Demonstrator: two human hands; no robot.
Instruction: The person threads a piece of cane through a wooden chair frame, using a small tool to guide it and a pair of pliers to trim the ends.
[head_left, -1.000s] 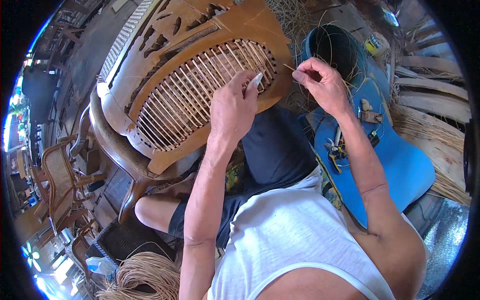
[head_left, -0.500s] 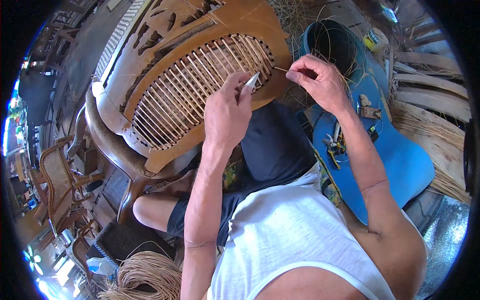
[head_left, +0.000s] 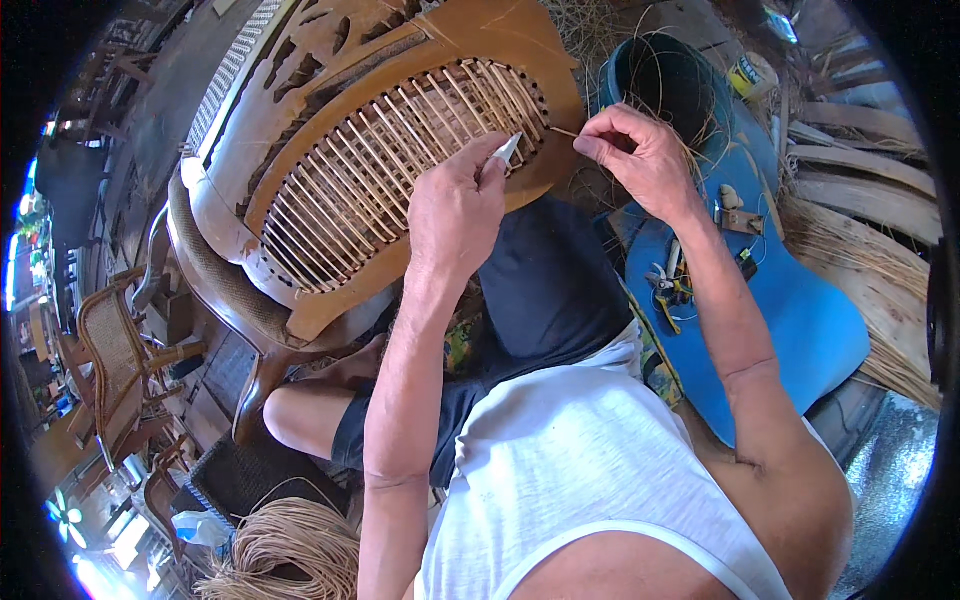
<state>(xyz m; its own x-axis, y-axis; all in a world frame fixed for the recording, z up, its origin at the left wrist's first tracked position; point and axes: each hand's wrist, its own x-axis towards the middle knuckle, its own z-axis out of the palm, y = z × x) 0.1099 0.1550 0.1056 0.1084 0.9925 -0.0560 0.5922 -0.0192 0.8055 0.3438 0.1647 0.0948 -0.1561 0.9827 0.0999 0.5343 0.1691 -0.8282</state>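
Note:
My left hand is closed around a small white tube with a pointed tip; most of the tube is hidden in the fist. It hangs over the right end of a brown wooden chair frame, whose oval opening is strung with parallel cane strands. Small holes ring the opening. Beyond the frame's right edge, my right hand pinches a short cane strand between thumb and fingertip. That strand runs left to a hole near the end of the oval.
A dark teal bucket with loose cane wisps stands beyond my right hand. Pliers and other tools lie on a blue panel at the right. A cane coil sits lower left, near a cane-backed chair.
The chair frame has shifted slightly, its lower left end rising a little in view. My left hand has turned a bit with the white tube. The right hand keeps its pinch, almost unmoved.

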